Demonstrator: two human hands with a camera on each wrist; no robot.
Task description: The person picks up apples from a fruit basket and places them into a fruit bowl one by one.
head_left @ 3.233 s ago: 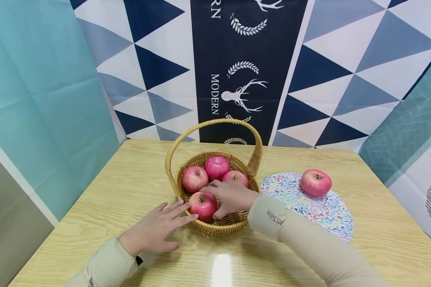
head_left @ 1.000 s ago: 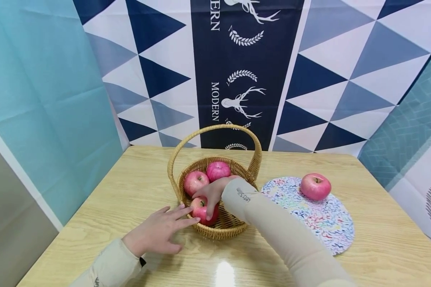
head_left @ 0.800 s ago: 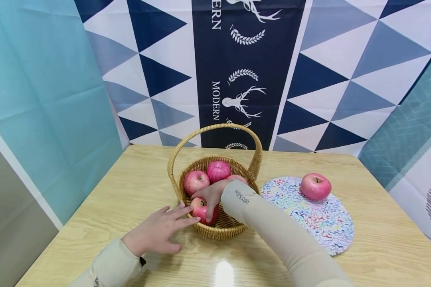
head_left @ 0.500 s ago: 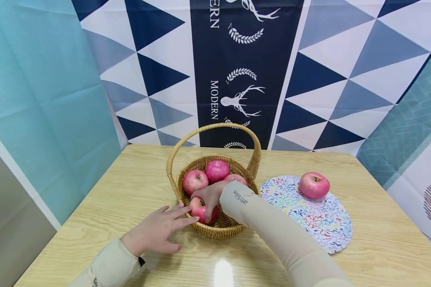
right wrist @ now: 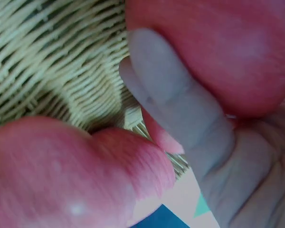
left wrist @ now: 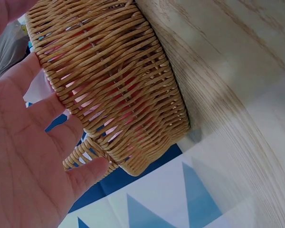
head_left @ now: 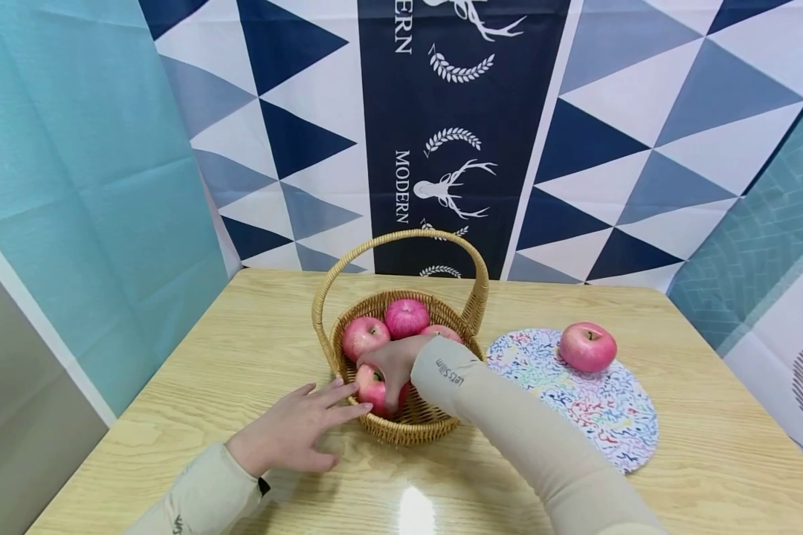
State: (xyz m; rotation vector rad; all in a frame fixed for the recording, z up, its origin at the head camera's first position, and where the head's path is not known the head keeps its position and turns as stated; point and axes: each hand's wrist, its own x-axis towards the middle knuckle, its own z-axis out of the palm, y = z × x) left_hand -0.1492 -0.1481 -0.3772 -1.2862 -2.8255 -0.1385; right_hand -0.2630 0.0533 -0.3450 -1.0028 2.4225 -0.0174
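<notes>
In a wicker basket (head_left: 408, 433), peach-blushed red apple (head_left: 371, 389), right fingers (right wrist: 180, 102) gripping it, left fingers (head_left: 346, 413) spread against the basket.

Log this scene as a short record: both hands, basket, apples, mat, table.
Right hand: inside the basket, gripping the front apple
Left hand: fingers spread, touching the basket's near-left side
Basket: wicker, upright, tall arched handle
Apples in basket: four in view; besides the front one, left apple, back apple, right apple (partly covered)
Mat: round, multicoloured, right of the basket, with one loose apple
Table: light wood grain
</notes>
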